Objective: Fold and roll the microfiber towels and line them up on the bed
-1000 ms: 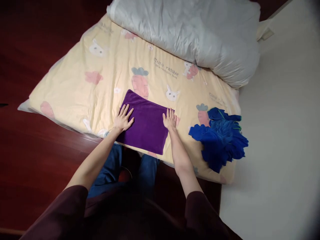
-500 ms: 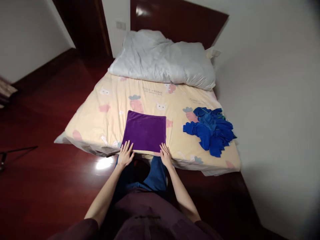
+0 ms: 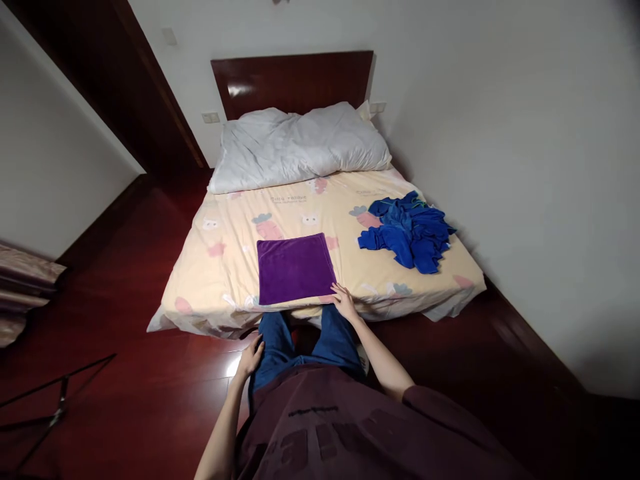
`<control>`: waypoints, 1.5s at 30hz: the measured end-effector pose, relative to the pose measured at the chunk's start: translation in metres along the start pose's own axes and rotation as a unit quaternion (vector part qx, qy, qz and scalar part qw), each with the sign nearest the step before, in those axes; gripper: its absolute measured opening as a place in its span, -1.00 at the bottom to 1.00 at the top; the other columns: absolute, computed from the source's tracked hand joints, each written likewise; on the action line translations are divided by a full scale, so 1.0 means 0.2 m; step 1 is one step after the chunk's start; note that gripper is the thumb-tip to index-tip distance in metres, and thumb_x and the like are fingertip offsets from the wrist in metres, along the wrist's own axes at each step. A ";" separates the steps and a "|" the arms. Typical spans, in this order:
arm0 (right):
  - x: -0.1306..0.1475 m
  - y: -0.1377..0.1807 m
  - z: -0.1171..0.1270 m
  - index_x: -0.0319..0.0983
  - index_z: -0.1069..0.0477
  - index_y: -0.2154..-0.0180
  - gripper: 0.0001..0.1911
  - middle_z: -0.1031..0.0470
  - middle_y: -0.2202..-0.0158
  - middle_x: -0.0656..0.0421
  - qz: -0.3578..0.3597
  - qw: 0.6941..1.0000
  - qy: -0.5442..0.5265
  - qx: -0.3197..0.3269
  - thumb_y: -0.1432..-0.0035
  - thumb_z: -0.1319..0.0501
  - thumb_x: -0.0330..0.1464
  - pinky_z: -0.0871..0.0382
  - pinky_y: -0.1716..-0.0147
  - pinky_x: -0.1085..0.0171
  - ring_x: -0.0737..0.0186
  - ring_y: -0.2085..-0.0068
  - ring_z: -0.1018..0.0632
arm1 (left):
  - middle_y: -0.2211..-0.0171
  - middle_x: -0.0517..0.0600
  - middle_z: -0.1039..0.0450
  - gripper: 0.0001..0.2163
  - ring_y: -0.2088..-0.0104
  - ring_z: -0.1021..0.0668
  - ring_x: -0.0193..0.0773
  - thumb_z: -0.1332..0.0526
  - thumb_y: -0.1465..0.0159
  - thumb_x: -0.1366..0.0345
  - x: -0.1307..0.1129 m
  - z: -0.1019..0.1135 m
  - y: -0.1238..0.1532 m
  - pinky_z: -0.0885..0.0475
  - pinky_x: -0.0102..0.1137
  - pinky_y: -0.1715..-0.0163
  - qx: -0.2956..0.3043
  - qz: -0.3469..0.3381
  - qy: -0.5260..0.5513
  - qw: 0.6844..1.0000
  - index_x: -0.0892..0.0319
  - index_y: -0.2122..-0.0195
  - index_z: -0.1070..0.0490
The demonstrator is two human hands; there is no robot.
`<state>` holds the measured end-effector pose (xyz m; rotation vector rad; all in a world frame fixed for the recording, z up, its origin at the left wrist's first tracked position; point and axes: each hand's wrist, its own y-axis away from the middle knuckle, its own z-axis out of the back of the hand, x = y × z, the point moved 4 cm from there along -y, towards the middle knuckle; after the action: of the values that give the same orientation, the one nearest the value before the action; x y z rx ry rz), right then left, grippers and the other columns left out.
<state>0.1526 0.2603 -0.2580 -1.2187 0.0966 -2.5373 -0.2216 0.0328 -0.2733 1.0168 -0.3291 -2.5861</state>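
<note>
A folded purple towel (image 3: 295,268) lies flat near the front edge of the bed (image 3: 220,280), which has a yellow sheet printed with carrots and rabbits. My right hand (image 3: 343,301) rests open at the towel's near right corner, fingers flat on the sheet. My left hand (image 3: 251,357) hangs off the bed beside my left thigh, fingers loosely spread and holding nothing. A heap of crumpled blue cloths (image 3: 407,230) sits on the right side of the bed.
A white duvet (image 3: 300,143) is bunched at the head of the bed under a dark wooden headboard (image 3: 293,80). A white wall runs along the right. Dark red wooden floor (image 3: 110,320) lies on the left, with a thin black stand (image 3: 55,400) at lower left.
I have straightened up and backed away, so the whole bed now shows. Both hands slid back off the towel; the left dropped to my thigh, the right stays at the towel's corner.
</note>
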 end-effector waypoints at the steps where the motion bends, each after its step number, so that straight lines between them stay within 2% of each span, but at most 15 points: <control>1: 0.00 0.00 0.00 -0.25 -0.53 -0.11 -0.58 -0.46 -0.26 -0.01 0.002 1.000 0.004 -0.004 -0.24 -0.15 -0.46 -0.17 -0.38 -0.04 0.07 -0.35 -0.38 | -0.14 0.09 -0.53 -0.59 -0.20 -0.53 -0.02 -0.06 -0.34 0.16 -0.01 0.03 -0.01 -0.41 -0.07 -0.23 -0.012 -0.023 -0.003 1.000 0.11 -0.15 -0.44; 5: 0.01 -0.03 0.02 -0.23 -0.56 -0.06 -0.60 -0.52 -0.19 0.04 0.001 0.998 0.067 0.005 -0.26 -0.12 -0.52 -0.26 -0.33 0.04 0.11 -0.28 -0.45 | -0.11 0.16 -0.52 -0.63 -0.17 -0.52 -0.02 -0.08 -0.28 0.30 -0.14 0.18 -0.13 -0.41 -0.08 -0.23 -0.125 -0.126 -0.008 0.984 0.19 -0.07 -0.49; 7: 0.04 -0.05 0.03 -0.22 -0.55 -0.07 -0.53 -0.52 -0.20 0.07 0.005 0.992 0.120 0.031 -0.22 -0.10 -0.59 -0.27 -0.32 0.06 0.12 -0.27 -0.45 | -0.13 0.15 -0.50 -0.64 -0.17 -0.51 -0.04 -0.06 -0.30 0.33 -0.25 0.22 -0.21 -0.41 -0.10 -0.23 -0.147 -0.187 -0.009 0.971 0.18 -0.06 -0.49; 11: 0.09 -0.06 0.04 -0.21 -0.49 -0.14 -0.41 -0.47 -0.26 0.08 0.015 0.977 0.198 0.076 -0.13 -0.10 -0.68 -0.27 -0.28 0.05 0.08 -0.27 -0.43 | -0.16 0.09 -0.48 -0.64 -0.19 -0.49 -0.11 -0.04 -0.32 0.42 -0.46 0.24 -0.38 -0.37 -0.13 -0.27 -0.103 -0.285 -0.057 0.951 0.15 -0.07 -0.50; 14: 0.10 -0.08 0.04 -0.23 -0.46 -0.18 -0.40 -0.49 -0.23 0.05 0.008 0.971 0.226 0.084 -0.16 -0.08 -0.68 -0.30 -0.24 0.06 0.06 -0.23 -0.44 | -0.23 0.11 -0.42 -0.55 -0.27 -0.41 -0.09 -0.05 -0.25 0.54 -0.51 0.22 -0.49 -0.34 -0.13 -0.30 -0.070 -0.279 -0.137 0.948 0.15 -0.12 -0.48; 17: 0.10 -0.10 0.03 -0.21 -0.46 -0.19 -0.41 -0.54 -0.17 0.05 -0.002 0.967 0.242 0.078 -0.19 -0.08 -0.66 -0.37 -0.16 0.14 0.07 -0.19 -0.47 | -0.32 0.16 -0.31 -0.42 -0.33 -0.34 -0.05 -0.04 -0.18 0.63 -0.50 0.19 -0.58 -0.42 -0.12 -0.20 -0.064 -0.215 -0.224 0.949 0.16 -0.21 -0.41; 20: 0.10 -0.12 0.02 -0.14 -0.48 -0.16 -0.46 -0.56 -0.14 0.07 -0.013 0.963 0.262 0.066 -0.23 -0.09 -0.61 -0.42 -0.05 0.19 0.05 -0.20 -0.46 | -0.33 0.18 -0.29 -0.39 -0.32 -0.34 -0.03 0.01 -0.20 0.66 -0.50 0.17 -0.62 -0.49 -0.15 -0.08 -0.065 -0.165 -0.293 0.939 0.16 -0.27 -0.33; 26: 0.14 -0.16 0.00 -0.12 -0.54 -0.05 -0.55 -0.56 -0.06 0.04 -0.047 0.957 0.279 0.060 -0.24 -0.10 -0.57 -0.43 0.09 0.23 0.04 -0.14 -0.48 | -0.13 0.19 -0.45 -0.52 -0.16 -0.50 -0.07 0.04 -0.30 0.59 -0.55 0.21 -0.64 -0.50 -0.27 0.05 -0.065 -0.126 -0.314 0.939 0.17 -0.18 -0.40; 29: 0.14 -0.14 0.01 -0.15 -0.55 0.01 -0.58 -0.56 -0.01 0.02 -0.046 0.960 0.271 0.044 -0.24 -0.08 -0.59 -0.41 0.11 0.23 0.06 -0.10 -0.49 | -0.04 0.19 -0.50 -0.58 -0.10 -0.52 -0.07 0.02 -0.32 0.56 -0.52 0.26 -0.61 -0.49 -0.27 0.03 -0.067 -0.131 -0.306 0.941 0.18 -0.12 -0.43; 31: 0.12 -0.10 0.02 -0.14 -0.55 0.04 -0.59 -0.56 0.01 0.03 -0.040 0.967 0.251 0.018 -0.22 -0.09 -0.59 -0.40 0.10 0.24 0.08 -0.07 -0.50 | -0.02 0.18 -0.51 -0.58 -0.10 -0.52 -0.07 -0.01 -0.30 0.56 -0.47 0.29 -0.59 -0.48 -0.27 0.01 -0.077 -0.146 -0.283 0.945 0.19 -0.11 -0.44; 35: 0.07 -0.04 0.02 -0.15 -0.55 0.11 -0.61 -0.56 0.09 0.06 -0.020 0.982 0.182 -0.036 -0.14 -0.11 -0.59 -0.40 0.03 0.20 0.07 -0.01 -0.52 | 0.04 0.17 -0.55 -0.57 0.00 -0.57 -0.09 -0.02 -0.23 0.58 -0.38 0.35 -0.59 -0.48 -0.26 -0.01 -0.107 -0.192 -0.144 0.965 0.23 -0.07 -0.49; 37: 0.06 -0.03 0.02 -0.16 -0.56 0.16 -0.60 -0.57 0.15 0.06 -0.003 0.989 0.142 -0.048 -0.08 -0.10 -0.61 -0.41 -0.03 0.15 0.05 0.00 -0.52 | 0.07 0.15 -0.57 -0.58 0.02 -0.58 -0.13 -0.01 -0.23 0.58 -0.35 0.36 -0.61 -0.48 -0.25 -0.05 -0.117 -0.191 -0.091 0.970 0.24 -0.01 -0.53; 39: 0.04 -0.04 0.01 -0.16 -0.58 0.18 -0.54 -0.58 0.14 0.07 0.028 0.993 0.110 -0.044 0.00 -0.08 -0.65 -0.40 -0.09 0.09 0.05 -0.01 -0.52 | 0.08 0.13 -0.59 -0.57 0.02 -0.59 -0.14 -0.01 -0.19 0.59 -0.34 0.36 -0.64 -0.47 -0.23 -0.10 -0.124 -0.186 -0.065 0.972 0.24 0.04 -0.55; 42: 0.01 -0.07 0.00 -0.17 -0.59 0.09 -0.40 -0.60 -0.01 0.08 0.079 0.993 0.082 -0.024 0.10 -0.07 -0.70 -0.35 -0.18 0.00 0.06 -0.13 -0.51 | 0.07 0.11 -0.60 -0.55 0.00 -0.58 -0.14 -0.04 -0.08 0.62 -0.34 0.35 -0.67 -0.46 -0.18 -0.13 -0.131 -0.188 -0.050 0.972 0.25 0.09 -0.58; 45: -0.04 -0.10 -0.01 -0.18 -0.61 0.08 -0.38 -0.62 -0.03 0.09 0.093 0.994 0.050 0.005 0.11 -0.06 -0.70 -0.34 -0.24 -0.02 0.10 -0.17 -0.53 | 0.05 0.09 -0.59 -0.58 -0.04 -0.56 -0.13 -0.05 -0.02 0.60 -0.34 0.36 -0.67 -0.46 -0.14 -0.17 -0.147 -0.211 -0.017 0.966 0.21 0.20 -0.60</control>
<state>0.1494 0.2813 -0.2611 -1.0286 0.2104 -2.4313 -0.2549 0.1888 -0.2247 1.0215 0.2942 -2.9062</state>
